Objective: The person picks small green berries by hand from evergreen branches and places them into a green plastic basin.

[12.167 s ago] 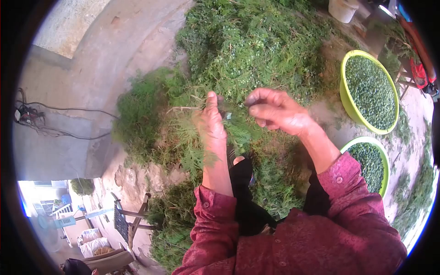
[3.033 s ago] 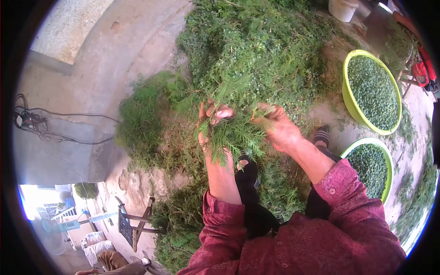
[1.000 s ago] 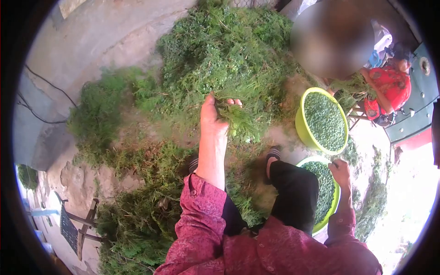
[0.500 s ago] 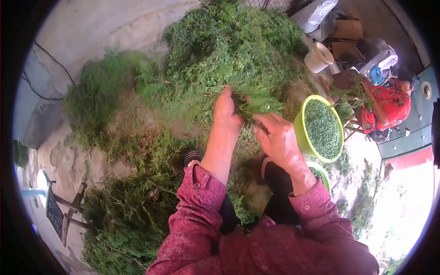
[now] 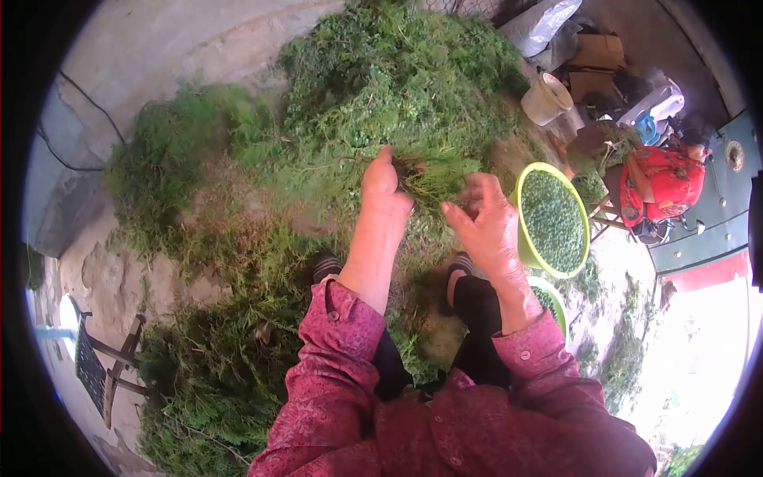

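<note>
My left hand (image 5: 385,187) is closed around the stems of a leafy green branch (image 5: 437,171), whose feathery sprays point to the right. Just past the tips of those sprays is my right hand (image 5: 486,222), its fingers bent and its thumb held apart from them. Whether anything small lies in its palm, I cannot see. Close by on the right, a yellow-green bucket (image 5: 520,246) is filled with small pale-green pieces (image 5: 554,219). Ahead of both hands rises a big heap of cut green branches (image 5: 397,87).
A second green container (image 5: 561,306) sits partly behind my right forearm. More branches (image 5: 214,381) lie at lower left, near a small folding stool (image 5: 107,362). At right, a person in red (image 5: 668,187) sits among branches, near a whitish bucket (image 5: 547,99) and cardboard (image 5: 596,52).
My right hand has drawn slightly right and up, away from the branch tips, and its thumb and fingers have parted. My left hand still grips the branch. The view has shifted slightly.
</note>
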The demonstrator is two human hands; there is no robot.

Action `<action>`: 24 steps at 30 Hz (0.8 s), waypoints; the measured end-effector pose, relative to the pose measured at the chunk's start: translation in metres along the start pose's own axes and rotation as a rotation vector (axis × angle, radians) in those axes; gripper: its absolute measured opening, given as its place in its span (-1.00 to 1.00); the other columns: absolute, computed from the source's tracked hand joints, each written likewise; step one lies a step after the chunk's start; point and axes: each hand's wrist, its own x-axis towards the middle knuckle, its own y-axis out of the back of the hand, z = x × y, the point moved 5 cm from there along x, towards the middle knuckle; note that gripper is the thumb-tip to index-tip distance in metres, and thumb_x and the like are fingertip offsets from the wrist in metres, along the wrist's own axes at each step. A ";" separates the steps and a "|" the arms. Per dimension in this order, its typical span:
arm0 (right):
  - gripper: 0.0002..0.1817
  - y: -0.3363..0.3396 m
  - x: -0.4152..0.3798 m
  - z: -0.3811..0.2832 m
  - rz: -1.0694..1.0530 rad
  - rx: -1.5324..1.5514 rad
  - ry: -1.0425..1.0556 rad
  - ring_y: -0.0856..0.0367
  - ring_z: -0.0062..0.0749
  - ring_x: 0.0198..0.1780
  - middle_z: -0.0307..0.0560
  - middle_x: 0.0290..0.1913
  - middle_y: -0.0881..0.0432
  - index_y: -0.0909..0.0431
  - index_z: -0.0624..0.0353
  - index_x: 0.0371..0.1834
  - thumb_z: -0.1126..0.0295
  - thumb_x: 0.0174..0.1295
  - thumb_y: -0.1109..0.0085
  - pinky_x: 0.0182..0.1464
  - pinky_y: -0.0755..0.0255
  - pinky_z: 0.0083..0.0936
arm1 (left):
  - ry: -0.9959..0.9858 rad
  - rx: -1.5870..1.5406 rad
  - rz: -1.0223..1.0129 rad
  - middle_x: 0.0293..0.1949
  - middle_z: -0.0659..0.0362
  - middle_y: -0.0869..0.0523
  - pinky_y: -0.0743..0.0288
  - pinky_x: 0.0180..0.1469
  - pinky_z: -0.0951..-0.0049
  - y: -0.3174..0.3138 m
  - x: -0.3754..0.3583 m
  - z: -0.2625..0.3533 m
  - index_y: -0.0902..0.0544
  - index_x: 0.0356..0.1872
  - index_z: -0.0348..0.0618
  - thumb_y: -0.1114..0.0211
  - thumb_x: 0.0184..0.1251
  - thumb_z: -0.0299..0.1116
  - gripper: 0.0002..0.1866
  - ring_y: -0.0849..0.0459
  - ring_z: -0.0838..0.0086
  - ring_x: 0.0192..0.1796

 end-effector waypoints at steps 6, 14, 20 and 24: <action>-0.50 -0.002 0.007 0.005 0.014 -0.046 0.040 -0.46 -0.48 -0.61 -0.09 -0.45 -0.54 -0.35 0.22 -0.03 0.40 -0.10 -0.26 -0.49 -0.38 -0.50 | -0.030 0.121 0.032 -0.30 0.03 -0.57 -0.47 -0.21 0.19 0.000 -0.008 0.008 -0.41 -0.17 -0.28 0.16 0.36 -0.26 -0.72 -0.56 0.27 -0.29; -0.64 -0.008 0.005 -0.003 -0.134 0.578 -0.199 -0.50 -0.58 -0.55 -0.16 -0.45 -0.53 -0.35 0.31 -0.08 0.40 0.09 -0.15 -0.55 -0.32 -0.72 | -0.041 0.087 -0.011 -0.31 -0.01 -0.55 -0.49 -0.22 0.18 0.001 -0.009 0.014 -0.39 -0.15 -0.31 0.15 0.36 -0.25 -0.70 -0.56 0.26 -0.31; -0.83 -0.019 0.007 0.007 -0.146 0.763 -0.337 -0.49 -0.60 -0.56 -0.22 -0.49 -0.49 -0.40 0.26 -0.27 0.42 0.14 -0.09 -0.60 -0.26 -0.74 | -0.014 0.144 -0.006 -0.26 0.05 -0.55 -0.38 -0.11 0.16 0.002 -0.012 0.015 -0.43 -0.17 -0.21 0.12 0.36 -0.21 -0.71 -0.49 0.27 -0.20; -0.92 -0.024 0.010 0.017 -0.139 0.970 -0.473 -0.41 -0.63 -0.61 -0.26 -0.52 -0.46 -0.43 0.22 -0.36 0.47 0.11 -0.08 -0.64 -0.20 -0.74 | -0.061 0.181 -0.051 -0.43 0.08 -0.56 -0.43 -0.27 0.21 0.001 -0.011 0.017 -0.44 -0.25 -0.19 0.11 0.35 -0.22 -0.74 -0.51 0.31 -0.36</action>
